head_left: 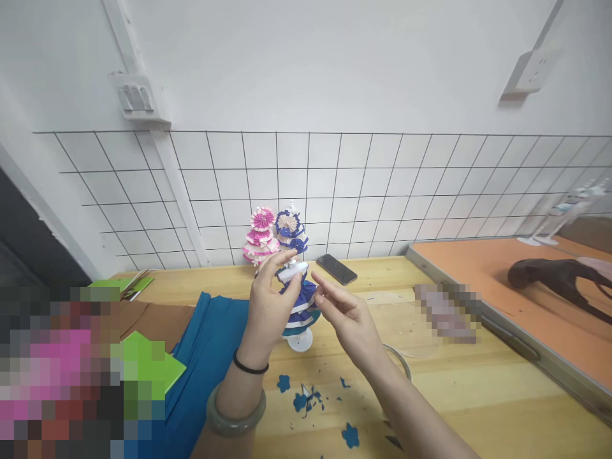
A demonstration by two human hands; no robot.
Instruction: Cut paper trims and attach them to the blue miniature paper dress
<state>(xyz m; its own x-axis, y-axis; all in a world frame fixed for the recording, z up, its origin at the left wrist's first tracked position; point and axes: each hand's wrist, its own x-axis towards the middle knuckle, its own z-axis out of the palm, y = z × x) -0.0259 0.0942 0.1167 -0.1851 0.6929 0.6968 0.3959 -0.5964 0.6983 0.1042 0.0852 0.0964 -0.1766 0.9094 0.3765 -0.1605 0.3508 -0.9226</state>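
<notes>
A small paper doll in a blue and white layered dress (300,305) stands on a white round base on the wooden table. My left hand (268,299) is closed around the doll's upper body, fingertips pinching near its white bodice. My right hand (342,312) hovers just to the doll's right, fingers pinched together close to the dress; what they hold is too small to make out. A pink paper doll (261,237) and another blue one (289,228) stand behind, by the wall.
Blue cloth (210,357) and green paper (146,363) lie at the left. Blue paper flower scraps (306,401) are scattered near me. A black phone (336,268) lies beyond the dolls. An orange board (502,280) with a dark figure sits at the right.
</notes>
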